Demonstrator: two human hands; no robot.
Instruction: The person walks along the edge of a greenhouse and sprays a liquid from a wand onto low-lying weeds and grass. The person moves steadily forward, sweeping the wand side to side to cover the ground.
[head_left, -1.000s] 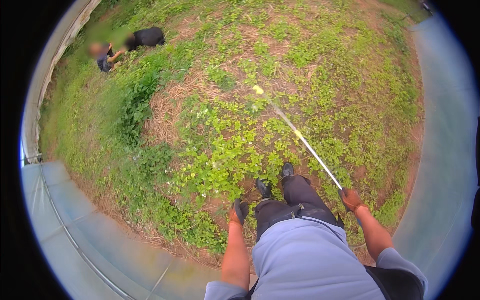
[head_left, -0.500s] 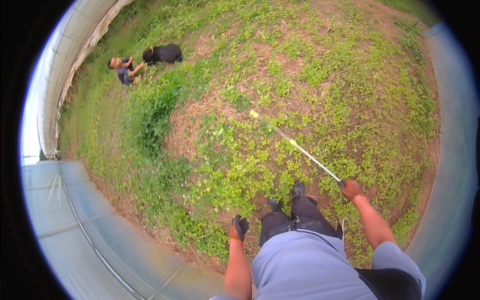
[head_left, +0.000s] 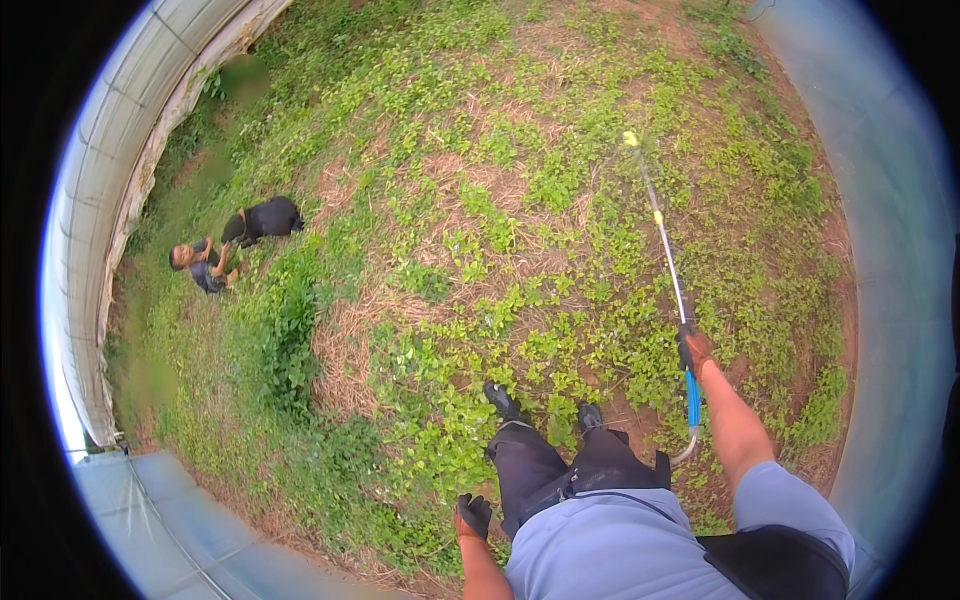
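In my right hand [head_left: 694, 347], gloved in dark and orange-brown, is a spray wand [head_left: 664, 245]. Its thin pale tube reaches forward over the low green weeds, ending in a yellow-green nozzle [head_left: 630, 139]. Behind the fist show a blue grip [head_left: 692, 400] and a pale curved hose [head_left: 688, 450] running back towards my hip. A faint haze lies around the nozzle end. My left hand [head_left: 474, 515], in a similar glove, hangs beside my left thigh with curled fingers and nothing visible in it.
Weeds and dry straw [head_left: 345, 355] cover the ground around my dark shoes [head_left: 505, 402]. Far left, a person [head_left: 205, 268] crouches by a black dog [head_left: 265, 218]. Sheeting walls [head_left: 870, 200] line the right and the left [head_left: 160, 90]. A taller leafy clump [head_left: 288, 345] grows at left.
The wand has swung from pointing forward-left to nearly straight ahead, and its blue grip now shows. My left foot has stepped forward. The whole view has turned, and the crouching person appears lower left.
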